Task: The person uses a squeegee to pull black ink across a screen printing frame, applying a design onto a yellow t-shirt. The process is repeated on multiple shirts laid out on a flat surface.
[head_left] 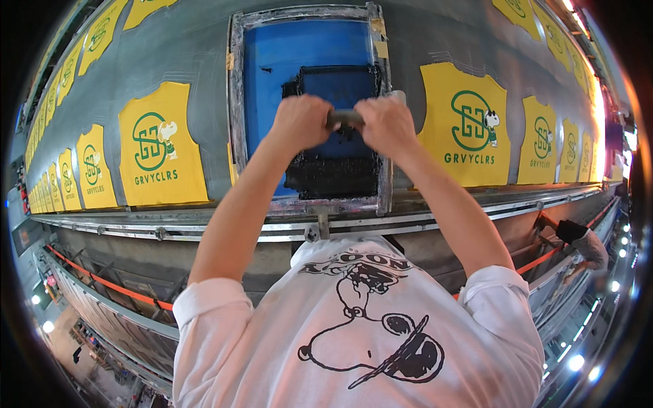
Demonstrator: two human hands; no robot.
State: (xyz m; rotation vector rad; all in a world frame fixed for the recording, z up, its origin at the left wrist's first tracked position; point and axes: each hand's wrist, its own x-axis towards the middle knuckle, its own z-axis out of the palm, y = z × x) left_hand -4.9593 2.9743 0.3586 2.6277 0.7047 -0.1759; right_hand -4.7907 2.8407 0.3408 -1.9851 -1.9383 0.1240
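My left hand (300, 117) and my right hand (385, 121) both grip the dark handle of a squeegee (344, 117) over a screen-printing frame (237, 81). The frame has blue mesh (279, 47), with a dark rectangle of black ink (330, 178) across its middle and lower part; the squeegee's blade is hard to make out. Beside the frame lie yellow shirt pieces (189, 160) (462, 78), printed with a green emblem and a small white cartoon dog.
Rows of similar yellow pieces (95, 149) stretch along the long grey table (204, 81) on both sides. A metal rail (422, 211) runs along its near edge, with an orange bar (109, 279) beyond. Another person (588, 251) is bent at the right, farther along.
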